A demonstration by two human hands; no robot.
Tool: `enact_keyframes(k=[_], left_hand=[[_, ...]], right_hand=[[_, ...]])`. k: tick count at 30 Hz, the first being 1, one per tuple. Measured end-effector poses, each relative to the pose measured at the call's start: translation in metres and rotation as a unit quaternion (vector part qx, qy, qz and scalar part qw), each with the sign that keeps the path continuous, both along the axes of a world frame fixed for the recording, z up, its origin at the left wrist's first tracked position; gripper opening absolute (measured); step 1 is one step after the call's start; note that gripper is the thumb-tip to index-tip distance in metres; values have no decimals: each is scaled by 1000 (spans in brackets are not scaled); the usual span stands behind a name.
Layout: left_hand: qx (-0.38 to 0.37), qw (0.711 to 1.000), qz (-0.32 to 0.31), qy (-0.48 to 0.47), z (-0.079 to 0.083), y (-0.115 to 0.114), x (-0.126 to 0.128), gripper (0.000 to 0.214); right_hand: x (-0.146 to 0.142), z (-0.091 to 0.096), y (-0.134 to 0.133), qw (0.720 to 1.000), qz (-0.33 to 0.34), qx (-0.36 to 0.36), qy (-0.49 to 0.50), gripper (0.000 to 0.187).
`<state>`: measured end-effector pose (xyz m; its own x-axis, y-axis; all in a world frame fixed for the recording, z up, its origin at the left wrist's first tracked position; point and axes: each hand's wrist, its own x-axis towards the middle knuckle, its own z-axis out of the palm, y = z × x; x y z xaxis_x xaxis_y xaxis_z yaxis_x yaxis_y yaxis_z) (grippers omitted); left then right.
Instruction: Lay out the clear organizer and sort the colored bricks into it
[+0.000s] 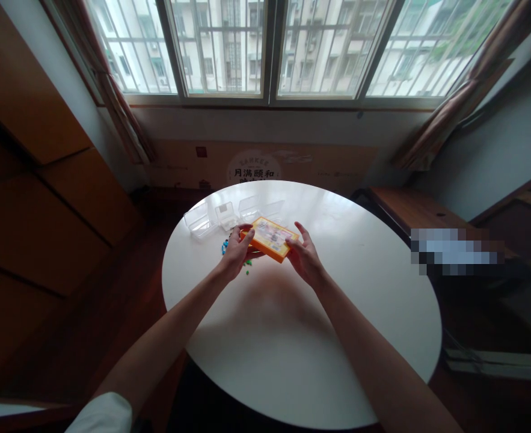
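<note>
Above the white table, a flat orange box [272, 239] with a printed top is held up between both hands. At its left end, my left hand [237, 249] is closed with the thumb on top and fingers underneath. My right hand [305, 255] grips the right corner by the thumb, while its index finger sticks up off the box. Small blue pieces [224, 246] lie on the table just beyond my left hand, partly hidden by it. Several small green pieces [248, 272] lie below the box's left side.
Clear plastic containers [201, 220] stand at the far left of the oval white table [373, 288]. A brown desk [409, 207] with a blurred-out patch is to the right. Wooden cabinets [30, 198] are on the left, a barred window behind.
</note>
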<state>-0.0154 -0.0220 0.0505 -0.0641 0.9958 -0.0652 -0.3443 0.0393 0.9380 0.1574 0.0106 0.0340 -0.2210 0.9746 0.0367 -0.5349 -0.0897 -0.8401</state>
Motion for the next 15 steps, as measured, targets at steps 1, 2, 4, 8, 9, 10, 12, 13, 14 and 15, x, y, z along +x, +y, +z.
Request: enact_keyframes(k=[1,2,4,8,9,10,12,13,14,15], left_hand=[[-9,1000,25,3,-1,2,3,42],[-11,999,44,3,-2,4,5,42],[-2,998,55,7,-4,6,8,49],[48,993,41,96,-6,7,-2,63],[78,984,63,145,-6,8,-10,63],[120,965,106,206,-4,9,-20,63],[201,880,242,354,0,14,-47,66],[222,828,301,418,3,17,-62,70],[229,780,343,470,6,19,-78,74],[217,743,373,512,8,22,-94,79]], right_hand=[[-1,0,-1,1000,3,-13,2,69],[-2,0,-3,1000,12,-27,-5,69],[-3,0,-5,998,35,-45,-33,66],[-1,-1,-3,998,25,-38,-52,63],[0,-2,-1,998,11,-36,-47,61],[0,-3,0,998,-5,-36,-43,58],[1,-5,4,998,-39,-44,-35,54],[2,-6,5,997,-52,-51,-34,53],[2,-7,6,996,-62,-59,-35,53],[2,-8,6,995,-69,-67,-39,53]])
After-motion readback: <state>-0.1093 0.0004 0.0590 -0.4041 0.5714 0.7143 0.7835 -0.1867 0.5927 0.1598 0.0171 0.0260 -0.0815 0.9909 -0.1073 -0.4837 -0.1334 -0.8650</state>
